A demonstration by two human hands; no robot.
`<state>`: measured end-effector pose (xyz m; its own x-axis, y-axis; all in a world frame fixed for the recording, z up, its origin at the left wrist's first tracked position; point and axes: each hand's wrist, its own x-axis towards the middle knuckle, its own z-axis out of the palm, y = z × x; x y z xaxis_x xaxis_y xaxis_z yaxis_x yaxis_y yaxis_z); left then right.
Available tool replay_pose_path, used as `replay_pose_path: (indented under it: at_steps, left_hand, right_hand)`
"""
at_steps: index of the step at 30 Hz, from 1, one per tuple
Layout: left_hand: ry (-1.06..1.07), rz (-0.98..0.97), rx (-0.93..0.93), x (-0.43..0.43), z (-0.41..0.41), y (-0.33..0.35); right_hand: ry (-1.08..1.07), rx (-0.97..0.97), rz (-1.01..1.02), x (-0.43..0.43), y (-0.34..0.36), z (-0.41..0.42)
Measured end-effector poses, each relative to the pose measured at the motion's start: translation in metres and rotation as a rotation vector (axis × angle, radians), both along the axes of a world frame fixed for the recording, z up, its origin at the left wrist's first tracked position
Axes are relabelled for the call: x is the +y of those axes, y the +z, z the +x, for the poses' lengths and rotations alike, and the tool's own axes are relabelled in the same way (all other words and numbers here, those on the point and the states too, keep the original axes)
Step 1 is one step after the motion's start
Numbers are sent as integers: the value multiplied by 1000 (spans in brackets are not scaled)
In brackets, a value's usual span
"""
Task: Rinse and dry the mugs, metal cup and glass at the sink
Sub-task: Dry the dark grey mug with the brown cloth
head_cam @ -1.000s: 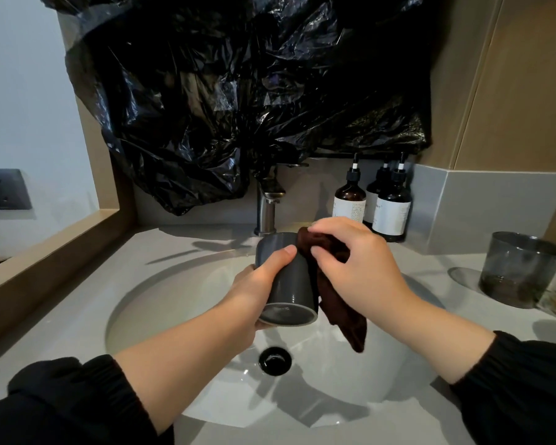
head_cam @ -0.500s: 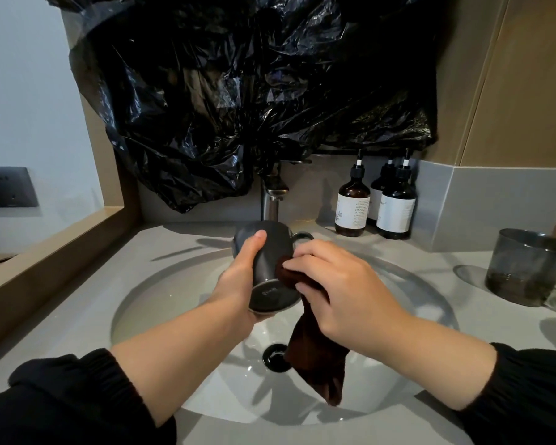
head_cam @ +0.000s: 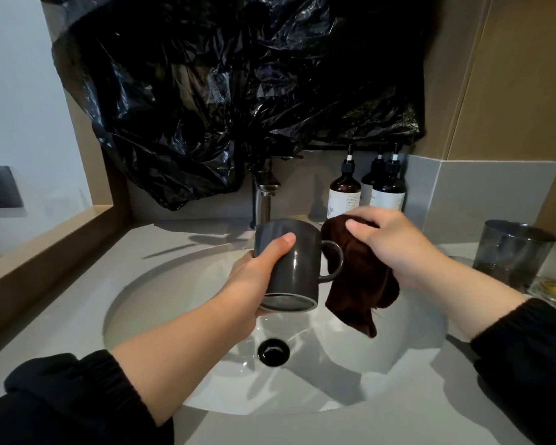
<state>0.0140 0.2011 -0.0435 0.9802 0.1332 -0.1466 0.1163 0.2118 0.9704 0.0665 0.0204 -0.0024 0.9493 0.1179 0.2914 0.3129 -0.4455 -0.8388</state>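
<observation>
The glossy dark grey mug, gripped by the left hand, hangs over the white sink basin. It is tilted so its base ring shows. Its handle points toward 3 o'clock, against a dark brown cloth bunched in the right hand. At the basin's 3 o'clock a smoked-grey tumbler stands upright.

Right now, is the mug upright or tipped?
Tipped: the left hand holds the mug over the sink with its base turned toward the camera, mouth facing the faucet.
</observation>
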Motion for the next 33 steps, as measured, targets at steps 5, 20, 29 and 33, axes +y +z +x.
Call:
replay_pose_path:
  at_steps: [5, 20, 29, 33]
  left_hand:
    - [14, -30, -18, 2, -1, 1]
    - [151, -186, 2, 8, 6, 4]
    - [147, -336, 5, 10, -2, 7]
    - [139, -303, -27, 9, -2, 11]
  right_hand:
    - [326, 342, 336, 7, -12, -13]
    - [229, -489, -170, 17, -17, -35]
    - [280, -485, -183, 23, -30, -41]
    - [129, -179, -68, 19, -26, -26]
